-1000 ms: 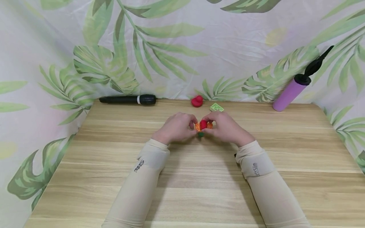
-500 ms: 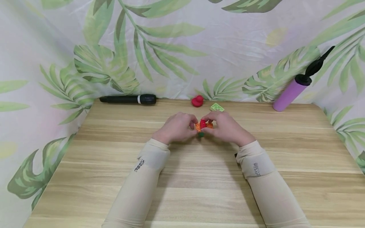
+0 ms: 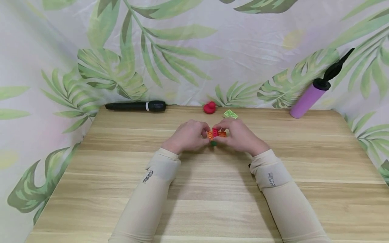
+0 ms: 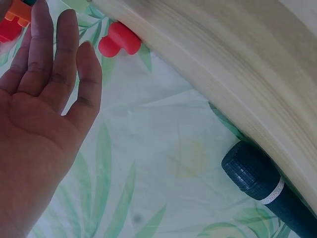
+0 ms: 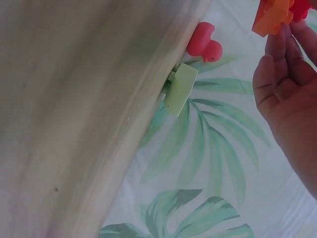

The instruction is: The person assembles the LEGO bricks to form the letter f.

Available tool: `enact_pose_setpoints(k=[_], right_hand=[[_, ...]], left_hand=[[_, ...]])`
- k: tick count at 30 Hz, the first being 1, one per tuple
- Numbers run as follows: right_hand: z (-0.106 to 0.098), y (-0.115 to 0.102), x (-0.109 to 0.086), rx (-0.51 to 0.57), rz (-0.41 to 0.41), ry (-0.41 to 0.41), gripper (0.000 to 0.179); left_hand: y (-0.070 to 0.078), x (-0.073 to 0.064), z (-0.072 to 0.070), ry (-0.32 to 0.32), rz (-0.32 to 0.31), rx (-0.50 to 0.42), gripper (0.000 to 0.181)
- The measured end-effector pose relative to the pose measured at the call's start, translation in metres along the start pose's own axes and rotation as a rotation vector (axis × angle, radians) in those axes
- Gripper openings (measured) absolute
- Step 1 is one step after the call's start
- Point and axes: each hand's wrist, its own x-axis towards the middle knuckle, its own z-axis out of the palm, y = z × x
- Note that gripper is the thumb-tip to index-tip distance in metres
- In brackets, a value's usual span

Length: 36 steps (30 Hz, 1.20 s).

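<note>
Both hands meet over the middle of the table around a small build of toy building bricks. My left hand [image 3: 190, 135] holds the left end of the orange brick [image 3: 210, 135] between thumb and fingers. My right hand [image 3: 241, 137] pinches a red brick [image 3: 215, 132], which sits over the orange one, its studs facing up. More orange shows right of the red brick, partly behind the right fingers. A dark green piece [image 3: 213, 143] peeks out underneath. In the right wrist view, the orange brick [image 5: 272, 17] and red brick [image 5: 301, 9] are cut off by the frame edge.
Along the back edge of the table [image 3: 200, 202] lie a black microphone [image 3: 136, 106], a red rubber duck [image 3: 209, 107] and a light green brick [image 3: 230, 114]. A purple hand pump [image 3: 310, 99] leans against the leaf-patterned cloth [image 3: 182, 60] at the back right.
The red brick has shifted and turned slightly in the right fingers, and now looks more level over the orange brick. The left hand stays nearly still.
</note>
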Motion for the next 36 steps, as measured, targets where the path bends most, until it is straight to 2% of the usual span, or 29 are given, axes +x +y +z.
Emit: enact_pose_setpoints(k=[8,16,20,24,27,29,33,36], right_hand=[[0.0,-0.001,0.0,-0.028,0.021,-0.041,0.033],[-0.001,-0.004,0.001,-0.067,0.054,-0.058,0.041],[-0.004,0.004,0.001,-0.011,0.072,-0.084,0.042],[-0.014,0.02,-0.003,0.045,0.13,-0.056,0.046],[-0.023,0.027,-0.006,-0.01,0.189,0.002,0.045],[-0.024,0.032,-0.006,-0.093,0.213,0.016,0.047],[-0.017,0.033,-0.007,-0.265,0.234,-0.047,0.057],[-0.014,0.033,-0.009,-0.343,0.257,-0.123,0.057]], left_hand=[[0.0,0.0,0.0,-0.004,-0.017,-0.004,0.032],[-0.001,-0.001,0.001,-0.007,-0.023,-0.01,0.034],[0.0,0.0,0.0,-0.005,-0.025,-0.002,0.034],[0.001,0.0,0.0,-0.005,-0.027,-0.002,0.035],[0.002,0.0,0.0,-0.009,-0.032,0.001,0.034],[0.001,-0.001,0.0,-0.008,-0.032,0.006,0.035],[0.001,-0.001,0.0,-0.003,-0.031,0.008,0.034],[0.001,-0.001,-0.001,-0.004,-0.032,0.009,0.034]])
